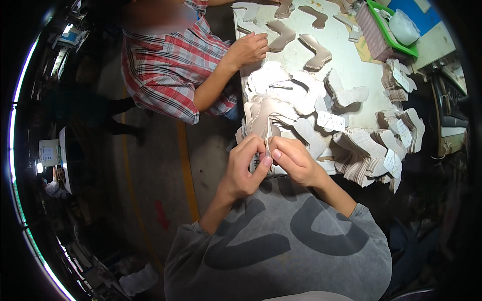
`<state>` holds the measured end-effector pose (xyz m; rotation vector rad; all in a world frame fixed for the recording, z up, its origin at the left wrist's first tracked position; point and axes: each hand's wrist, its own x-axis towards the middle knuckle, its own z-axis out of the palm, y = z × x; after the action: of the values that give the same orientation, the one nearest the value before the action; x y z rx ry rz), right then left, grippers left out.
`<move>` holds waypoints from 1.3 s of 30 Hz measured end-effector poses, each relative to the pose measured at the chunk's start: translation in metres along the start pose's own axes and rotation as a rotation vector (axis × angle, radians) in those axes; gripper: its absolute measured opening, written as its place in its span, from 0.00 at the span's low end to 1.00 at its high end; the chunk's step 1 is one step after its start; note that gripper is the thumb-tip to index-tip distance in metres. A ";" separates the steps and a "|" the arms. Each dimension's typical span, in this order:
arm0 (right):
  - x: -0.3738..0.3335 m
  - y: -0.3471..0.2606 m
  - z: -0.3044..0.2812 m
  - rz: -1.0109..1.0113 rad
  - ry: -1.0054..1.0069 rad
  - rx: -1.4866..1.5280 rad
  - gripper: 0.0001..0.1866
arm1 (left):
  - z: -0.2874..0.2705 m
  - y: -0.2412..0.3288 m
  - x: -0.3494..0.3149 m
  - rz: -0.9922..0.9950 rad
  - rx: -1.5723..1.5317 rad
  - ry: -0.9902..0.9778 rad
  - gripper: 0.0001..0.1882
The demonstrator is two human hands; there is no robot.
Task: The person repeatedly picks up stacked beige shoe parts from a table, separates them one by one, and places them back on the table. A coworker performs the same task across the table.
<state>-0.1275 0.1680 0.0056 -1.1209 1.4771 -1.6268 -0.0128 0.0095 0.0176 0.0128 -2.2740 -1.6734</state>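
At the near edge of a white bench, a person's left hand and right hand each hold a narrow, pinched grip on a thin pale piece, which stands nearly edge-on between them. Work on this piece looks unfinished, and much seems left, judging by the loose pale pile beyond and the tagged stacks to the right, though which are done cannot be told. The hands meet close before the body, fingers curled, thumbs nearly touching, elbows bent outward.
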 end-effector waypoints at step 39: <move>0.001 -0.001 0.013 -0.054 0.132 -0.258 0.10 | 0.000 -0.013 -0.011 -0.011 0.072 0.082 0.04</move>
<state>-0.1158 0.1617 0.0064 -1.2213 1.7964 -1.6055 -0.0050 0.0074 0.0031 0.1085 -2.2761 -1.5655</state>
